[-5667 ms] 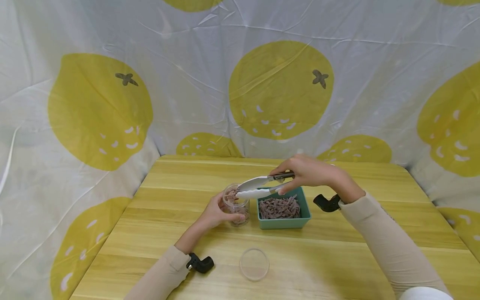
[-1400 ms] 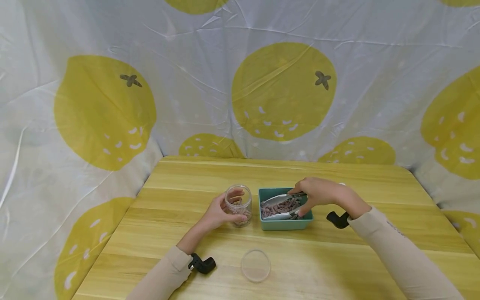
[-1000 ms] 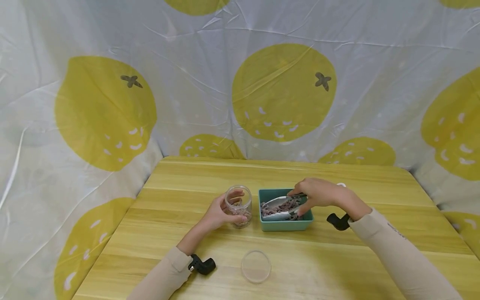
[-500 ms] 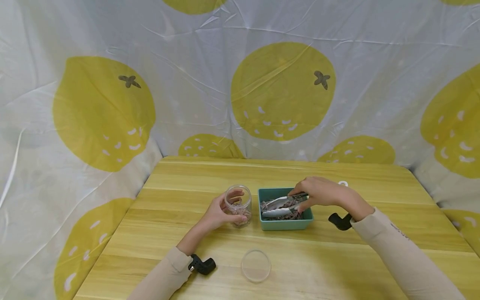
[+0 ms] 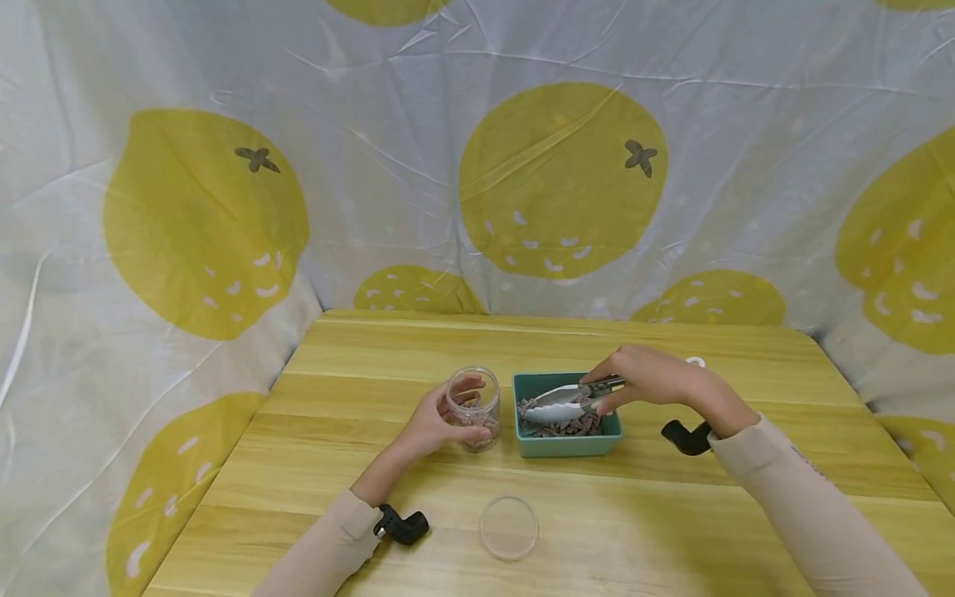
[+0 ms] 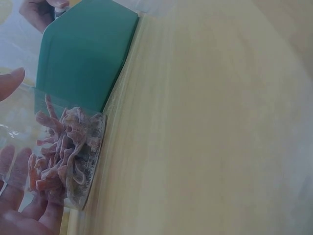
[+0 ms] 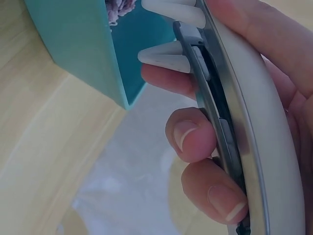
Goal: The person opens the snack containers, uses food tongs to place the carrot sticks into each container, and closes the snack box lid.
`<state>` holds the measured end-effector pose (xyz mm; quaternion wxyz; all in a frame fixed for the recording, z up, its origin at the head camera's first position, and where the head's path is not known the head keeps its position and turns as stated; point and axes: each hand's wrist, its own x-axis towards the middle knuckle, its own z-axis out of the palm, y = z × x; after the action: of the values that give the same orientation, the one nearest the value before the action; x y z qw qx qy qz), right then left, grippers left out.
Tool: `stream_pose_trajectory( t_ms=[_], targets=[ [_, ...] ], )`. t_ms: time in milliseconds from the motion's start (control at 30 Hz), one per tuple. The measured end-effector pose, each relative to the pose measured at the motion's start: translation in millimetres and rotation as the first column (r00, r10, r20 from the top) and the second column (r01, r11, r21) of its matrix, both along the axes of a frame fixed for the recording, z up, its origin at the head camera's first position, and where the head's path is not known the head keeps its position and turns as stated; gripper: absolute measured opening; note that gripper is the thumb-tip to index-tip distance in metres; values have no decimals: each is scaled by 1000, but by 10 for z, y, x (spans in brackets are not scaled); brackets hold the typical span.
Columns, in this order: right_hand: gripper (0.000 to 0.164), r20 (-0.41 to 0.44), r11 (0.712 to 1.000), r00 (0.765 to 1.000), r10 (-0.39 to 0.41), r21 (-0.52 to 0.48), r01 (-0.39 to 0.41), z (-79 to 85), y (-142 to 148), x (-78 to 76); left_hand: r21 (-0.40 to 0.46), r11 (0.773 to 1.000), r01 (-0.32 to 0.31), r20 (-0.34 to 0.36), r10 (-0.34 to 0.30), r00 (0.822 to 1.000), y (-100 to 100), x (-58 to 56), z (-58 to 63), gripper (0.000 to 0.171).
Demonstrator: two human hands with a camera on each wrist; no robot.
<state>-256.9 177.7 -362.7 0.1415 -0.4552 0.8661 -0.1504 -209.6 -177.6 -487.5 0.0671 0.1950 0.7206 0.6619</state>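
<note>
In the head view my left hand grips a clear jar around its side, thumb in front and fingers behind. The jar stands open at the top, with purplish-brown strips in its lower part; the left wrist view shows these strips close up, dusted pale. My right hand holds metal tongs with pale tips, which reach into a teal box of similar strips. The tongs' arms are partly closed; whether strips lie between them is hard to tell. In the right wrist view, fingers curl round the tongs' handle.
A clear round lid lies on the wooden table, in front of the jar and box. Behind the table hangs a pale cloth printed with yellow fruit. A black wrist camera sits on each forearm.
From the jar's mouth, the tongs have moved right into the teal box. There they spread, then drew together, and my right hand has lifted slightly and shifted right. My left hand keeps hold of the jar.
</note>
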Motion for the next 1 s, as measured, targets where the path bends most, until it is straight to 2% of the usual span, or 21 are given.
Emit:
stream_pose_trajectory(
  t_ms=[267, 1000],
  targets=[
    [47, 44, 999, 998, -33, -21, 34, 83, 49, -16, 19, 1000, 16, -9, -16, 1000, 1, -5, 7, 77],
    [49, 50, 991, 997, -63, -118, 69, 342, 229, 30, 15, 1000, 9, 7, -10, 1000, 2, 6, 21, 78]
  ],
)
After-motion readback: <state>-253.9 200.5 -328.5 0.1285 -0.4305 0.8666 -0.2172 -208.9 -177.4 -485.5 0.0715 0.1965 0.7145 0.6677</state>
